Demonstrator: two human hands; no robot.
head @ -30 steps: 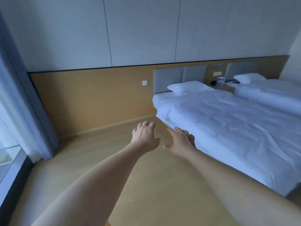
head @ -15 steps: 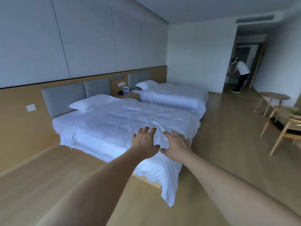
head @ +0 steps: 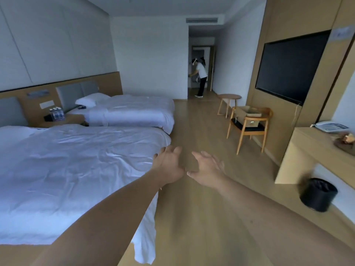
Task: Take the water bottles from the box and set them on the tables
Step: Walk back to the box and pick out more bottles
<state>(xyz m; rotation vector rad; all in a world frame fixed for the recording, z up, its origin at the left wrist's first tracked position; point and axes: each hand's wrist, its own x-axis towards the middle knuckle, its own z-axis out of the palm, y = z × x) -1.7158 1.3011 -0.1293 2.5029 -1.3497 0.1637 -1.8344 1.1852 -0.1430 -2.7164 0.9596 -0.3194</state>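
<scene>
Head view shows both arms stretched forward at the centre of the frame, the left hand point(head: 169, 166) and right hand point(head: 208, 168) side by side with fingers spread and relaxed, each grip holding nothing. The cardboard box point(head: 247, 112) sits on the seat of a wooden chair point(head: 249, 127) at the right of centre, above and to the right of the hands and well apart from them, so the right hand looks the nearer one. Its flaps stand open; whether bottles remain inside cannot be told from here. A cluster of water bottles point(head: 56, 114) already stands upright on the nightstand surface point(head: 63, 120) between the two beds point(head: 124, 110) at the left. A small round table point(head: 229, 97) stands just beyond the chair, and a desk surface point(head: 315, 139) with a telephone point(head: 331, 126) runs along the right edge, a black bin point(head: 318, 194) beneath it. Another person point(head: 200, 79) stands in the far doorway. Judging by the layout, the next step is to walk toward the chair.
</scene>
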